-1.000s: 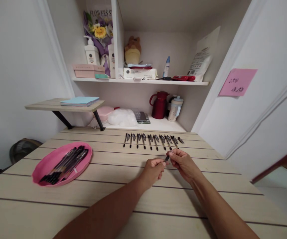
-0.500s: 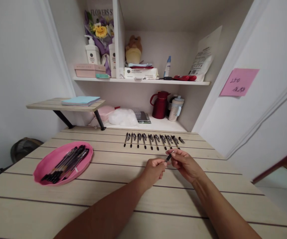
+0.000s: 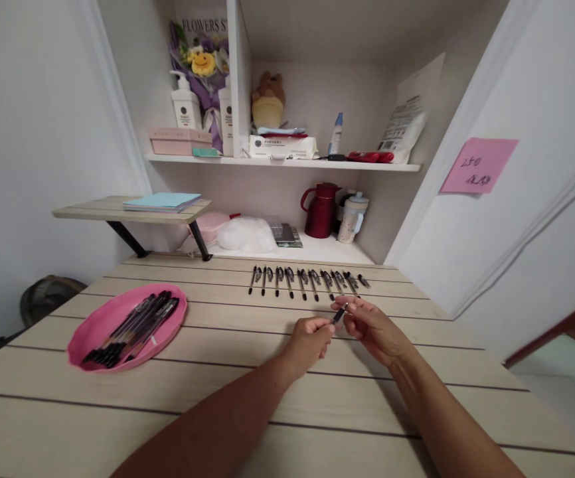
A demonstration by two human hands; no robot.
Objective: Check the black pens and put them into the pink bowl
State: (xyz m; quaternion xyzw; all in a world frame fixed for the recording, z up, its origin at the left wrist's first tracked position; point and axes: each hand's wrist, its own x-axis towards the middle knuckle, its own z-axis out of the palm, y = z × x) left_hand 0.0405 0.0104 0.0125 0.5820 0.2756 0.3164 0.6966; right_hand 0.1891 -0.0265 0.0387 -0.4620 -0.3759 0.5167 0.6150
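A dark pen point(image 3: 338, 315) is held in front of me, tilted up to the right. My left hand point(image 3: 308, 340) is closed around its lower part, which the fingers mostly hide. At its metal-looking tip, my right hand point(image 3: 367, 322) pinches with thumb and forefinger. Just beyond my hands, several pens point(image 3: 303, 285) lie in a row on the wood-look table point(image 3: 208, 405), with black caps point(image 3: 315, 276) set beside them. Off to the left, a pink tray point(image 3: 175, 325) contains a bundle of dark pens point(image 3: 143, 325).
A small raised shelf point(image 3: 88, 210) bearing light-blue paper point(image 3: 163, 201) stands at the back left. Behind the row are a plastic bag point(image 3: 247, 235), a red jug point(image 3: 320, 211) and a pale tumbler point(image 3: 351, 219). A pink note point(image 3: 481, 164) is stuck on the right wall.
My right fingers have shifted slightly at the pen's tip, leaving a little more of the pen showing. My left hand and the laid-out pens are unchanged.
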